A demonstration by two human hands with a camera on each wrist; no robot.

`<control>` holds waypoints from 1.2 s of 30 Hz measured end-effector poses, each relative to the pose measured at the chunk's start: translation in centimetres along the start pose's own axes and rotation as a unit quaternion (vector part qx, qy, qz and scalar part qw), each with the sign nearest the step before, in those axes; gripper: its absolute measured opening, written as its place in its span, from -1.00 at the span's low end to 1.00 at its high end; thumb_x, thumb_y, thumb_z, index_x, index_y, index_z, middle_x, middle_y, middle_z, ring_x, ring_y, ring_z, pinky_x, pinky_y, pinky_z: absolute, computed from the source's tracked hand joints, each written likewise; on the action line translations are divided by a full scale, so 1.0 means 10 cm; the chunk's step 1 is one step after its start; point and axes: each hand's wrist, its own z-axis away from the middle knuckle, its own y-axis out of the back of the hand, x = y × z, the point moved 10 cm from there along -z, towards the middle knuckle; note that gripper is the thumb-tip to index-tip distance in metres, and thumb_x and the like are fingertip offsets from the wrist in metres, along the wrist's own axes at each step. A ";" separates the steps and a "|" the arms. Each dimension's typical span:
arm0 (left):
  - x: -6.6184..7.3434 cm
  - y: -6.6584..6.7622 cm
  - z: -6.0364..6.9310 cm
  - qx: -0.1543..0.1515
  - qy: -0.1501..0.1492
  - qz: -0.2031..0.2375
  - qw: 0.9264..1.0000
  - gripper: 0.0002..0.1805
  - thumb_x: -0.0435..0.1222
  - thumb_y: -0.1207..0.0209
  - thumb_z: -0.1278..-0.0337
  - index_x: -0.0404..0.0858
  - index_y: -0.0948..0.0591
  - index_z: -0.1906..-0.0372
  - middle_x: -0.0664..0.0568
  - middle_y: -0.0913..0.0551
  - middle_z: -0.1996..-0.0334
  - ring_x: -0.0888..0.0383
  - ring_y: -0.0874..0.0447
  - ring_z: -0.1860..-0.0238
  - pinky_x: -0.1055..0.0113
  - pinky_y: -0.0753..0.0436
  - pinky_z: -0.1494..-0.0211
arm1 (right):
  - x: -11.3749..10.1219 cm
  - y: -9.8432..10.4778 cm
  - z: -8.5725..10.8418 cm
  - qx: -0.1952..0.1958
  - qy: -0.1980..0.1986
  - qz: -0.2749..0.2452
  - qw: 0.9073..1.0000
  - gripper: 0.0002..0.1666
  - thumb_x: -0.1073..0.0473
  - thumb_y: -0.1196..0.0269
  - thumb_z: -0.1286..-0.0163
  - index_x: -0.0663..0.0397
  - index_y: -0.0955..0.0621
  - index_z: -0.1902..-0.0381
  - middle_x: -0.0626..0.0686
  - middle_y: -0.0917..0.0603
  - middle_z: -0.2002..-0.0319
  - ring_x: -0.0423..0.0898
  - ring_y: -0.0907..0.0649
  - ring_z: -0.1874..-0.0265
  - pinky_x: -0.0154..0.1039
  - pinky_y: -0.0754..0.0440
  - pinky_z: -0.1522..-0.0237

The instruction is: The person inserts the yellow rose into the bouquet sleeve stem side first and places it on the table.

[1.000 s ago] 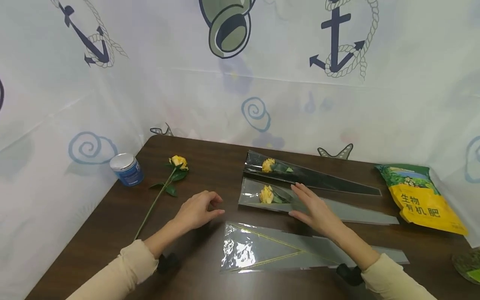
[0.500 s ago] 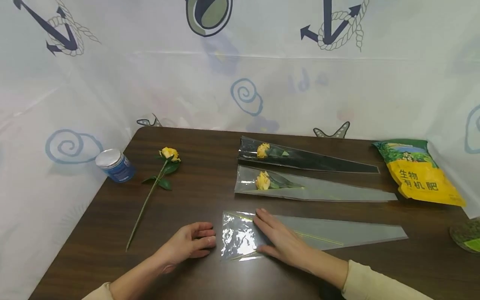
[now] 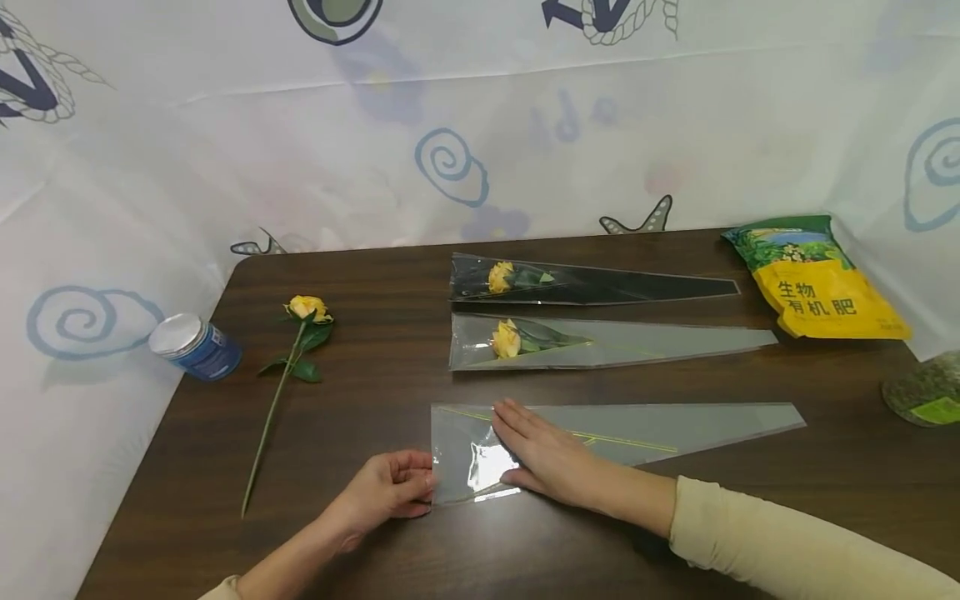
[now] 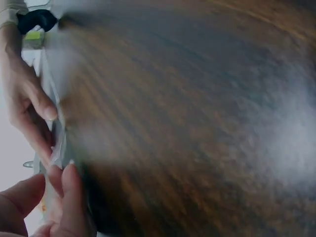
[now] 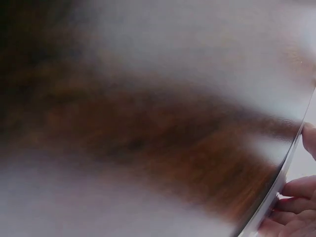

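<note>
A clear, tapered flower sleeve (image 3: 622,419) with yellow lines lies flat near the front of the table. My right hand (image 3: 555,457) rests on it with fairly straight fingers, near its wide left end. At that wide edge, my left hand (image 3: 393,485) holds the sleeve's rim with curled fingers. The left wrist view has the left thumb and fingertips (image 4: 73,190) close by the plastic, partly blurred. Left of the hands lies a yellow rose (image 3: 307,308) with a long green stem. Behind, two more sleeves each contain a yellow rose: one grey (image 3: 675,340), one dark (image 3: 637,286).
A blue tub with a silver lid (image 3: 197,346) is at the table's left edge. A yellow and green bag (image 3: 821,283) lies at the back right. Below it, a round clear container (image 3: 926,392) sits near the right edge. A patterned white curtain (image 3: 315,167) hangs behind the table.
My right hand has come from above the grey sleeve down onto the front sleeve. The left hand has moved toward me and reached its wide edge. The head view has tilted down.
</note>
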 end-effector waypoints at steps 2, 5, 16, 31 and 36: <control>0.00 0.00 -0.02 0.010 -0.009 -0.019 1.000 -0.53 -0.29 -0.19 -0.20 -0.58 -0.42 -0.05 -0.04 -0.66 0.27 0.20 -0.62 0.28 0.33 -0.69 0.22 | -0.01 0.01 -0.01 0.000 0.003 0.003 1.000 -0.22 -0.05 -0.20 -0.32 0.41 -0.31 -0.29 0.34 -0.27 -0.34 0.20 -0.24 -0.36 0.01 -0.34 -0.29; 0.05 0.02 -0.04 0.032 -0.033 -0.052 0.998 -0.64 -0.28 -0.22 -0.17 -0.52 -0.54 0.08 0.01 -0.67 0.37 0.23 -0.62 0.33 0.37 -0.68 0.29 | -0.01 0.01 -0.02 0.000 0.001 0.008 1.000 -0.21 -0.06 -0.21 -0.31 0.41 -0.31 -0.29 0.34 -0.27 -0.34 0.20 -0.24 -0.36 0.00 -0.33 -0.30; 0.26 -0.03 -0.09 0.095 -0.101 -0.098 0.986 -0.73 -0.24 -0.27 -0.11 -0.38 -0.53 0.44 0.11 -0.56 0.60 0.33 -0.54 0.51 0.42 -0.67 0.39 | -0.03 0.04 -0.05 0.015 0.008 0.003 1.000 -0.19 -0.05 -0.25 -0.28 0.43 -0.33 -0.27 0.35 -0.30 -0.32 0.20 -0.27 -0.35 0.01 -0.33 -0.30; 0.45 -0.18 -0.19 0.082 -0.141 -0.059 0.985 -0.75 -0.35 -0.30 -0.06 -0.41 -0.46 0.33 0.00 -0.59 0.58 0.09 -0.70 0.53 0.36 -0.68 0.45 | 0.23 0.20 -0.12 0.164 -0.134 -0.331 0.919 -0.76 0.13 -0.27 -0.29 0.20 -0.61 0.20 0.03 -0.64 0.32 -0.14 -0.63 0.33 -0.35 -0.63 0.26; 0.50 -0.23 -0.20 0.082 -0.157 -0.072 0.981 -0.77 -0.37 -0.30 -0.05 -0.41 -0.51 0.28 -0.05 -0.63 0.57 0.10 -0.69 0.55 0.39 -0.68 0.47 | 0.30 0.12 -0.22 0.151 -0.207 -0.381 0.888 -0.68 0.03 -0.32 -0.22 0.15 -0.49 0.34 -0.06 -0.47 0.55 -0.27 -0.43 0.58 -0.44 -0.38 0.58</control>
